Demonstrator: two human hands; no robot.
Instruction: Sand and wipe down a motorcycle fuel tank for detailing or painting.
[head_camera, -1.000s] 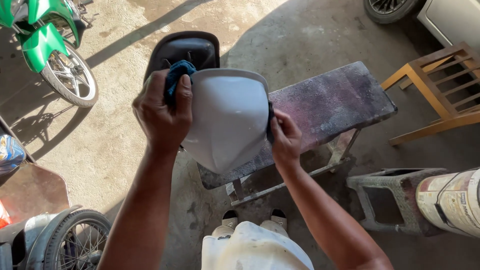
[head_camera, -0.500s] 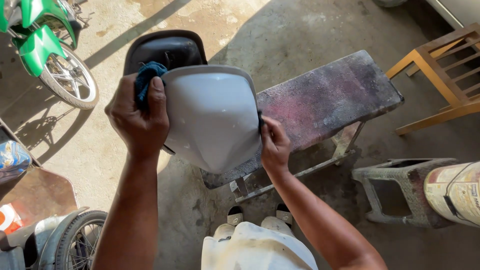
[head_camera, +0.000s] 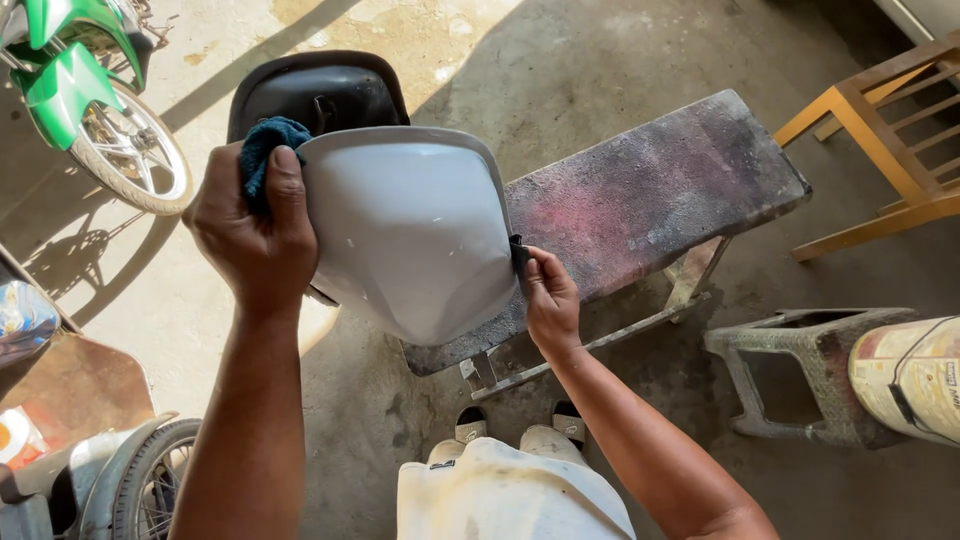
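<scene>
Grey-white plastic fairing panel (head_camera: 410, 230) hangs between both hands above the stained workbench (head_camera: 660, 190), its long axis running from the broad far edge to the narrow tip nearest the person. Left hand (head_camera: 252, 235) clamps the left rim, fingers curled around a blue cloth (head_camera: 265, 150). Right hand (head_camera: 548, 300) pinches the right rim, fingers narrow, with something dark pressed there. Beyond the fingers lies a black panel (head_camera: 315, 90); far right, a cream drum (head_camera: 910, 375) with a labelled side.
</scene>
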